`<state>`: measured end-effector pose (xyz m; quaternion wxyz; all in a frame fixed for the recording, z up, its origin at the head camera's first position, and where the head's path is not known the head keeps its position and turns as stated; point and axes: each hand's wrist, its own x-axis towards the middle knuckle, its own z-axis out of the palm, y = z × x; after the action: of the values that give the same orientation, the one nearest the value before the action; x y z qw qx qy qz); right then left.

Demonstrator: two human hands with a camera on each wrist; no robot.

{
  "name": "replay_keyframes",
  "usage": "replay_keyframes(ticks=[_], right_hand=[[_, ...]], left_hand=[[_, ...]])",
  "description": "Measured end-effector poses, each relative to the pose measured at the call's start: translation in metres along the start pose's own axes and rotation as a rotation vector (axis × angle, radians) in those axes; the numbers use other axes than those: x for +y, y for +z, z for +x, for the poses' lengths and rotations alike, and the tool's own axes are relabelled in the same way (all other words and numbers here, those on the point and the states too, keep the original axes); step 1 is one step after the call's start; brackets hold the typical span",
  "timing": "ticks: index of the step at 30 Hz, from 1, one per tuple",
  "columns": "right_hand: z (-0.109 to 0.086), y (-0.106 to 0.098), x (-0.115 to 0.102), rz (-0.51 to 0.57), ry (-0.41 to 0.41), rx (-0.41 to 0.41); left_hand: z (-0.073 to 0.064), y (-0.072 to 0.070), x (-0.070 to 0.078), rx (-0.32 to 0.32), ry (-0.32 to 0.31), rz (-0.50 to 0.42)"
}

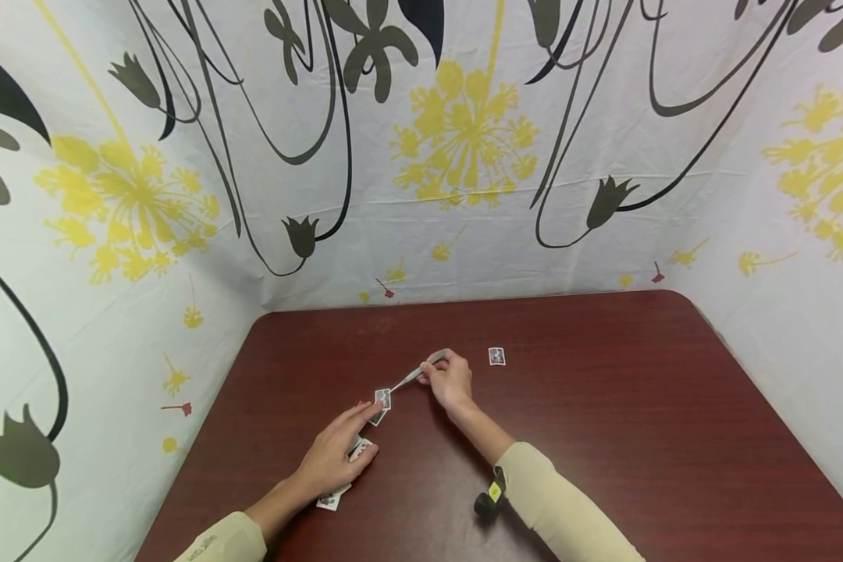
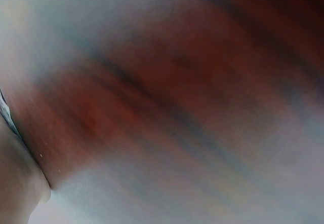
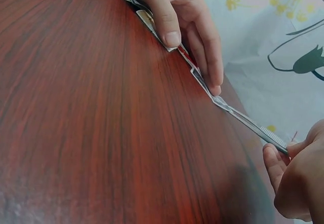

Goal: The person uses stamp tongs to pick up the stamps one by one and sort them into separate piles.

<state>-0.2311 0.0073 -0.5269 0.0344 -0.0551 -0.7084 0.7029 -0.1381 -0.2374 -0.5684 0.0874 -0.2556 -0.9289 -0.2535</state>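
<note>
My right hand (image 1: 452, 382) pinches a pair of metal tweezers (image 1: 409, 378), their tips touching the edge of a small postage stamp (image 1: 383, 399). The index finger of my left hand (image 1: 333, 453) rests on that stamp, fingers fairly straight. Another stamp (image 1: 377, 418) lies just below it, partly covered. More stamps (image 1: 330, 498) show beneath and beside the palm, forming a slanting row. In the right wrist view, the left thumb lies on a stamp with a perforated edge (image 3: 154, 30). The left wrist view is mostly blurred; part of the hand (image 2: 17, 178) shows at its edge.
A single stamp (image 1: 496, 357) lies apart toward the back of the dark red-brown table (image 1: 604, 406). White cloth (image 1: 421, 257) printed with flowers hangs behind and at both sides. A black strap device with a yellow label (image 1: 490, 498) sits on the right wrist.
</note>
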Motion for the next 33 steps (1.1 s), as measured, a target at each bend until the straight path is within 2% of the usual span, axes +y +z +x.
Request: replay_keyframes(ticks=[10, 27, 33], right_hand=[[-0.003, -0.001, 0.0, 0.01, -0.004, 0.001], [0.002, -0.005, 0.0, 0.018, -0.026, 0.045], [0.007, -0.017, -0.008, 0.105, -0.004, 0.046]], left_hand=[[0.001, -0.005, 0.004, -0.034, -0.025, -0.03], [0.001, -0.003, 0.004, -0.003, -0.001, -0.017], [0.001, -0.002, 0.004, -0.001, 0.009, -0.006]])
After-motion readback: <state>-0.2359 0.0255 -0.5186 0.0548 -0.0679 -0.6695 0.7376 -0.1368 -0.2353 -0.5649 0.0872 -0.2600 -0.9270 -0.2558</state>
